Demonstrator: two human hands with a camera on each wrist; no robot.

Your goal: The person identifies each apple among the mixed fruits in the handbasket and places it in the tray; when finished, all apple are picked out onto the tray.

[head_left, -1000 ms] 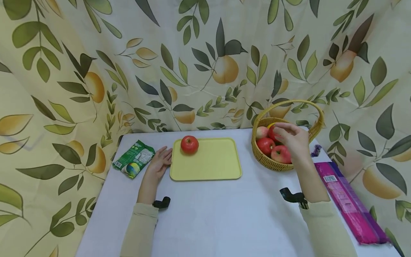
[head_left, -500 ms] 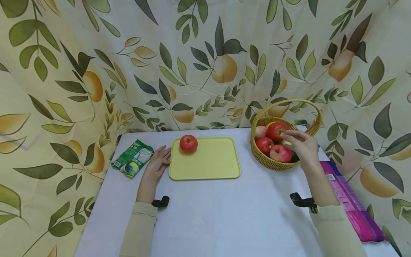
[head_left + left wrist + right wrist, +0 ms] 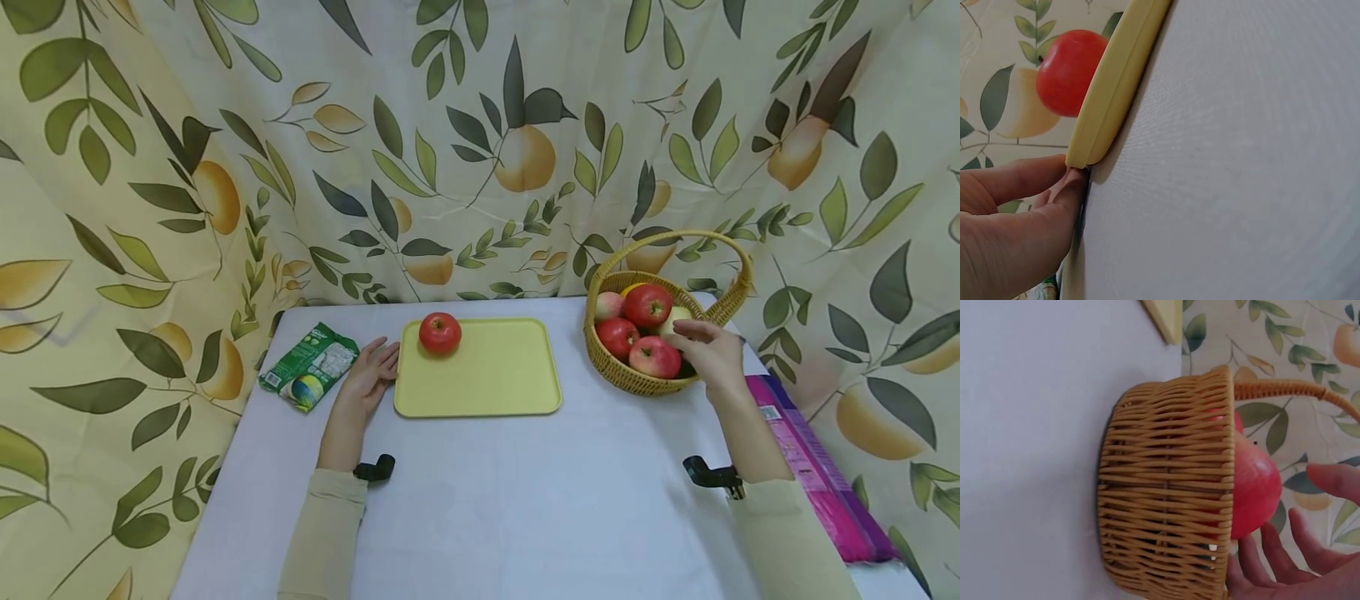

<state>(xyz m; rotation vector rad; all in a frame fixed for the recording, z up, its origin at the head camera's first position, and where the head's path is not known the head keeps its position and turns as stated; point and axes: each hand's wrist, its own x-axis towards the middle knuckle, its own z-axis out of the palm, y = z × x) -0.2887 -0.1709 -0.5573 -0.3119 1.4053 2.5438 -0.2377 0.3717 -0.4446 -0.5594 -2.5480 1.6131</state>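
My left hand (image 3: 367, 377) lies at the left edge of a yellow tray (image 3: 498, 375). In the left wrist view its fingertips touch the end of the tray's rim (image 3: 1099, 125). On the tray's upper left sits a red apple (image 3: 440, 333). My right hand (image 3: 707, 354) reaches over the right side of a wicker basket (image 3: 630, 379), fingers spread and bent a little. A pale green fruit (image 3: 677, 318) lies right by its fingertips, partly hidden. Several red apples fill the basket, one of them (image 3: 1257, 487) close to the fingers in the right wrist view.
A green packet (image 3: 311, 367) lies left of the left hand. A long pink and purple package (image 3: 825, 475) runs along the table's right side, partly behind the right forearm. The basket's tall handle (image 3: 675, 237) arches over the fruit. A patterned curtain (image 3: 480, 150) hangs behind the table.
My right hand has drawn back from over the basket's middle toward its right side and lowered a little, uncovering the top red apple and the pale green fruit. The left hand stays put.
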